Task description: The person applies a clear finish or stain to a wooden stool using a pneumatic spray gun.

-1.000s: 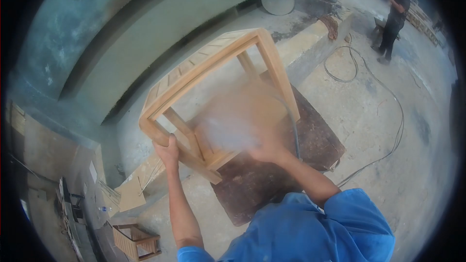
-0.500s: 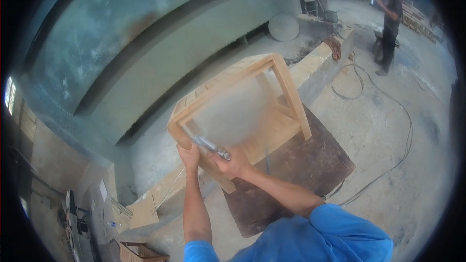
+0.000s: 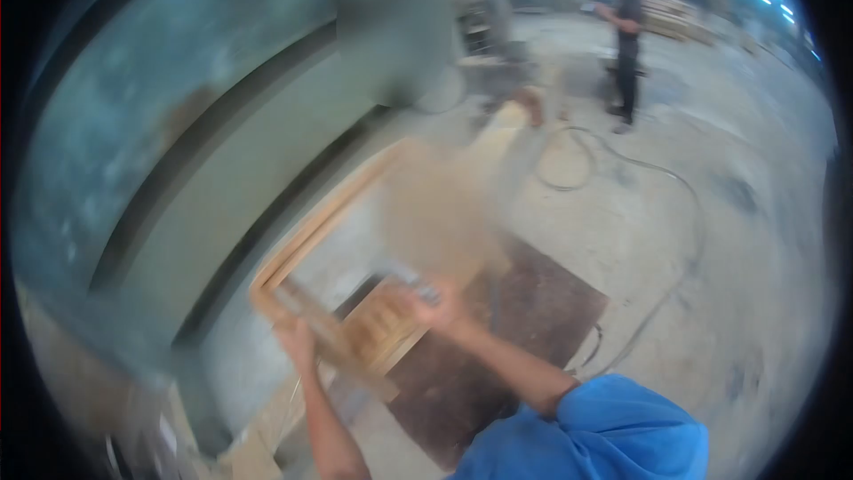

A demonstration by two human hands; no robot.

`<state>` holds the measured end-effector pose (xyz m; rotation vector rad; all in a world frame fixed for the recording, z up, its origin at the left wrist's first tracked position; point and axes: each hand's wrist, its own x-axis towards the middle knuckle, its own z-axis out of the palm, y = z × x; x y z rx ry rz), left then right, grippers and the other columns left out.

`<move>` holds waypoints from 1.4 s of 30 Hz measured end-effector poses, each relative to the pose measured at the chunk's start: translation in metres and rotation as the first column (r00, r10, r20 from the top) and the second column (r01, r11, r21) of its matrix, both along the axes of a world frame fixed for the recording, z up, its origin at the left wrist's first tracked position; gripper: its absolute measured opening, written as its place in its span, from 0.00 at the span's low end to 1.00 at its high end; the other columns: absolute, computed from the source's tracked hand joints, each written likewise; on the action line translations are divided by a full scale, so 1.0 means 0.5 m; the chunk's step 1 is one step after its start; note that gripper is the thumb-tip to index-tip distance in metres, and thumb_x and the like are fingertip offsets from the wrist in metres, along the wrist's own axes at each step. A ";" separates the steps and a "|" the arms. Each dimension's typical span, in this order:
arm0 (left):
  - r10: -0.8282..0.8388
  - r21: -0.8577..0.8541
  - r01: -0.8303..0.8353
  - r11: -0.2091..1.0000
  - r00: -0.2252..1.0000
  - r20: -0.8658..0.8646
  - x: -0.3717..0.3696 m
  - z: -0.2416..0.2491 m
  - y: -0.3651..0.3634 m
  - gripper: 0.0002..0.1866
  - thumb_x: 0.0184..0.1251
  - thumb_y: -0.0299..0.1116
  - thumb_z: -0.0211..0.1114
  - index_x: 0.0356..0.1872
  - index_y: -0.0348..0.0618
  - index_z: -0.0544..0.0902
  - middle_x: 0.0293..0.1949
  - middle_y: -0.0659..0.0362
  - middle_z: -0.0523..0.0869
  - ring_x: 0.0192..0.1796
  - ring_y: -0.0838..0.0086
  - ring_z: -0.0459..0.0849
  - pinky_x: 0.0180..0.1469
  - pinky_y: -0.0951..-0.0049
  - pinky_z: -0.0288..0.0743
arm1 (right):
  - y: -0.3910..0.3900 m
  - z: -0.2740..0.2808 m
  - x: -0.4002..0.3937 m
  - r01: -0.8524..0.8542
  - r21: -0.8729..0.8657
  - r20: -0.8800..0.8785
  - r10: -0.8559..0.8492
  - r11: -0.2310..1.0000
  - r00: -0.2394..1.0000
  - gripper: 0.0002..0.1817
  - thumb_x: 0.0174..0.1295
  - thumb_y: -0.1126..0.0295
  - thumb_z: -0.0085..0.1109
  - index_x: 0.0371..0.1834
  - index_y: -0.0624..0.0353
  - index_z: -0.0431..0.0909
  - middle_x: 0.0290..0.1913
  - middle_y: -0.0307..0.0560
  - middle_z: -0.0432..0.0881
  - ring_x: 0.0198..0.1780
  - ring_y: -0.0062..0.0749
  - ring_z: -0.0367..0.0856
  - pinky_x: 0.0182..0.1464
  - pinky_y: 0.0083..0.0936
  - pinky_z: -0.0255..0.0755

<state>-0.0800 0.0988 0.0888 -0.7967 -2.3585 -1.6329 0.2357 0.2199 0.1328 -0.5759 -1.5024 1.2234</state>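
A pale wooden furniture frame (image 3: 311,233) with rails, legs and a slatted part (image 3: 380,324) stands tilted in front of me. My left hand (image 3: 295,343) is closed around its near left corner, at the top of a leg. My right hand (image 3: 444,307) is wrapped around a silver metal spray gun (image 3: 426,291), held over the frame's near side and apart from the wood as far as the blur shows. The far right part of the frame is smeared and hard to make out.
Under the frame lies a dark brown square board (image 3: 542,302). A hose (image 3: 697,204) loops over the concrete floor on the right. A large grey-green ridged panel (image 3: 231,151) rises at the left. Farther back a person in dark clothes (image 3: 627,53) stands.
My view has swung to the right. The frame has turned, showing more of its slatted part. My left hand still grips the corner, and the spray gun stays in my right hand.
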 end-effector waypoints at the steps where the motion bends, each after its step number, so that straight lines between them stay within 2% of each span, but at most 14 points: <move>1: -0.047 0.000 0.047 0.999 0.995 -0.088 -0.024 -0.022 -0.001 0.23 0.53 0.34 0.64 0.49 0.30 0.78 0.42 0.45 0.85 0.44 0.55 0.84 0.49 0.56 0.78 | -0.012 -0.005 -0.006 -0.108 -0.078 -0.065 0.103 0.991 0.993 0.24 0.60 0.69 0.71 0.60 0.65 0.79 0.45 0.52 0.88 0.44 0.26 0.85 0.47 0.28 0.78; 2: -0.049 -0.065 0.044 0.997 0.996 -0.069 -0.052 -0.039 -0.003 0.23 0.54 0.34 0.65 0.50 0.30 0.77 0.44 0.45 0.84 0.46 0.56 0.83 0.52 0.57 0.77 | -0.015 -0.020 -0.018 -0.036 0.140 -0.095 0.050 0.990 0.994 0.25 0.61 0.67 0.70 0.60 0.63 0.79 0.47 0.56 0.88 0.45 0.29 0.86 0.47 0.27 0.78; 6: -0.162 0.104 0.167 0.980 0.985 -0.059 -0.033 -0.040 0.000 0.26 0.57 0.34 0.67 0.54 0.29 0.73 0.49 0.46 0.81 0.50 0.56 0.82 0.57 0.60 0.74 | -0.068 0.010 -0.027 -0.292 0.102 -0.168 0.306 0.951 0.937 0.25 0.63 0.62 0.68 0.61 0.62 0.80 0.43 0.58 0.88 0.42 0.34 0.87 0.45 0.27 0.78; 9: -0.188 0.131 0.188 0.973 0.982 -0.018 -0.007 -0.034 -0.011 0.28 0.58 0.33 0.67 0.56 0.27 0.71 0.51 0.45 0.81 0.52 0.56 0.81 0.59 0.60 0.73 | -0.063 0.028 -0.015 -0.443 0.089 0.026 0.442 0.892 0.896 0.26 0.63 0.62 0.69 0.62 0.63 0.78 0.42 0.56 0.88 0.43 0.32 0.87 0.46 0.27 0.78; 10: -0.187 0.137 0.186 0.973 0.982 -0.005 0.002 -0.037 -0.014 0.28 0.58 0.33 0.66 0.57 0.27 0.70 0.51 0.44 0.80 0.53 0.56 0.81 0.59 0.60 0.73 | -0.062 0.013 -0.021 -0.266 0.208 -0.092 0.290 0.941 0.953 0.26 0.65 0.68 0.67 0.66 0.60 0.76 0.45 0.44 0.88 0.40 0.22 0.83 0.44 0.22 0.76; 12: -0.151 0.157 0.164 0.974 0.984 -0.093 0.018 -0.056 -0.026 0.29 0.59 0.32 0.66 0.59 0.26 0.69 0.53 0.43 0.79 0.55 0.55 0.80 0.60 0.59 0.73 | -0.035 0.013 0.027 -0.162 0.006 -0.178 0.160 0.987 0.971 0.26 0.63 0.65 0.69 0.63 0.60 0.78 0.41 0.49 0.88 0.41 0.24 0.85 0.42 0.24 0.77; 16: -0.054 0.118 0.061 0.991 0.997 -0.058 0.085 -0.096 -0.064 0.32 0.60 0.31 0.66 0.63 0.25 0.68 0.56 0.40 0.78 0.57 0.54 0.79 0.61 0.58 0.72 | 0.012 0.002 0.228 0.246 -0.039 0.013 -0.245 0.969 0.969 0.26 0.61 0.67 0.70 0.64 0.60 0.78 0.40 0.48 0.88 0.39 0.21 0.83 0.41 0.22 0.77; 22: -0.001 0.102 0.004 0.995 1.000 -0.027 0.184 -0.186 -0.134 0.39 0.61 0.34 0.68 0.70 0.25 0.62 0.65 0.38 0.73 0.65 0.53 0.75 0.68 0.58 0.68 | -0.035 -0.054 0.489 0.350 0.084 0.310 -0.358 0.933 0.880 0.26 0.63 0.68 0.65 0.65 0.60 0.76 0.51 0.48 0.87 0.46 0.33 0.85 0.53 0.28 0.76; 25: -0.083 0.101 0.088 0.991 0.995 -0.052 0.206 -0.240 -0.168 0.41 0.61 0.33 0.69 0.71 0.25 0.60 0.67 0.37 0.72 0.66 0.52 0.74 0.69 0.58 0.67 | -0.034 -0.117 0.570 0.406 0.212 0.355 -0.458 0.889 0.815 0.29 0.66 0.66 0.61 0.70 0.59 0.70 0.49 0.47 0.86 0.45 0.30 0.85 0.45 0.25 0.78; 28: -0.083 0.089 0.086 0.992 0.996 -0.038 0.218 -0.305 -0.198 0.41 0.61 0.32 0.69 0.72 0.24 0.60 0.68 0.36 0.70 0.68 0.50 0.73 0.70 0.58 0.65 | -0.077 -0.088 0.635 0.349 -0.226 0.315 -0.271 0.910 0.910 0.32 0.70 0.62 0.60 0.75 0.56 0.64 0.47 0.45 0.86 0.42 0.28 0.84 0.42 0.23 0.78; 31: 0.018 -0.044 -0.022 0.999 0.996 -0.093 0.149 -0.347 -0.209 0.42 0.61 0.34 0.69 0.72 0.24 0.59 0.69 0.34 0.68 0.69 0.46 0.71 0.71 0.57 0.65 | -0.074 -0.078 0.670 0.280 -0.369 0.276 -0.183 0.886 0.944 0.32 0.71 0.60 0.57 0.77 0.54 0.60 0.40 0.42 0.84 0.37 0.23 0.82 0.33 0.19 0.75; 38: -0.122 0.024 0.120 0.992 0.988 0.094 0.101 -0.304 -0.163 0.36 0.69 0.37 0.64 0.70 0.25 0.61 0.62 0.35 0.75 0.59 0.49 0.78 0.62 0.57 0.72 | -0.028 -0.057 0.713 0.152 -0.372 0.262 -0.053 0.916 0.964 0.34 0.71 0.56 0.57 0.77 0.58 0.60 0.38 0.43 0.83 0.37 0.21 0.82 0.25 0.15 0.68; 41: 0.188 -0.074 -0.193 0.978 0.980 -0.073 0.188 -0.331 -0.134 0.34 0.69 0.37 0.64 0.69 0.26 0.63 0.61 0.39 0.76 0.59 0.54 0.78 0.61 0.61 0.72 | -0.007 -0.069 0.754 0.113 -0.300 0.261 -0.033 0.947 0.965 0.34 0.71 0.57 0.57 0.76 0.58 0.62 0.38 0.41 0.83 0.37 0.21 0.82 0.25 0.15 0.67; 42: 0.058 -0.012 -0.058 0.998 0.994 0.091 0.259 -0.326 -0.116 0.33 0.71 0.38 0.62 0.69 0.28 0.63 0.59 0.40 0.77 0.58 0.55 0.78 0.61 0.59 0.72 | -0.005 -0.067 0.776 0.119 -0.305 0.277 -0.031 0.945 0.960 0.33 0.71 0.58 0.57 0.76 0.58 0.63 0.38 0.40 0.83 0.38 0.21 0.81 0.29 0.17 0.70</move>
